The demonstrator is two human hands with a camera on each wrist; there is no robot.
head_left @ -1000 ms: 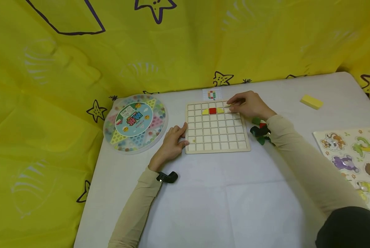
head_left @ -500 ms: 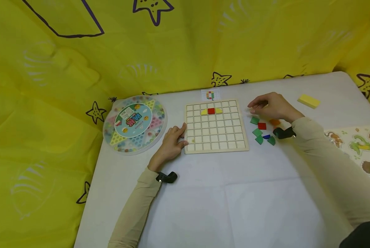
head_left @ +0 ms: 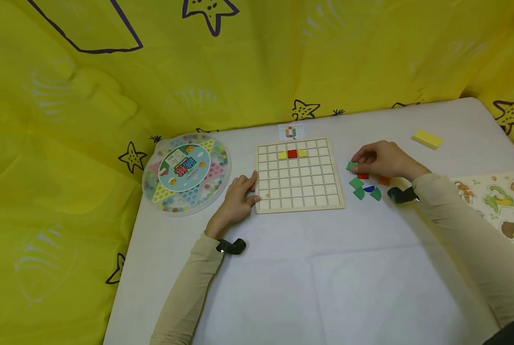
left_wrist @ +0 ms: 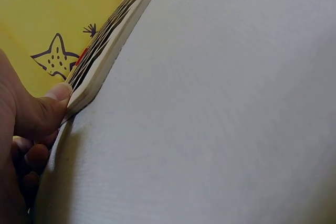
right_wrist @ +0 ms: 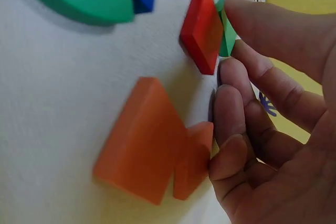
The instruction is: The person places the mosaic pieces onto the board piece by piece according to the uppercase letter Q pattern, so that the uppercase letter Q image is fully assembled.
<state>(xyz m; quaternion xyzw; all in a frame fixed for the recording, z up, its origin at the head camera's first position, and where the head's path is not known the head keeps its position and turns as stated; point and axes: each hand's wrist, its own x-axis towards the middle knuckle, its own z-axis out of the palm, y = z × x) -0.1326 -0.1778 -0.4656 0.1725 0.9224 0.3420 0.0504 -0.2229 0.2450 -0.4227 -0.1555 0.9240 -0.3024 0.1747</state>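
Observation:
A wooden grid board [head_left: 301, 189] lies on the table, bearing a red square tile [head_left: 292, 154] with a yellow piece [head_left: 282, 155] on either side. My left hand [head_left: 235, 203] rests against the board's left edge, its thumb [left_wrist: 47, 109] at the near corner. To the right of the board, my right hand [head_left: 382, 160] pinches a green square tile [head_left: 350, 166] between thumb and index finger. Beside those fingertips lies a red tile [right_wrist: 202, 32], partly covered in the head view. Orange tiles [right_wrist: 142, 140] lie below the curled fingers.
Loose green [head_left: 356, 183] and blue [head_left: 369, 189] pieces lie nearer me. A small pattern card [head_left: 291, 131] sits behind the board. A round game box [head_left: 185, 175] stands left; a yellow block [head_left: 427, 139] and animal puzzle [head_left: 502, 199] lie right. A yellow curtain hangs behind.
My right hand has moved from the board's upper right corner rightward to the loose tiles and now pinches a green one. My left hand has stayed at the board's edge.

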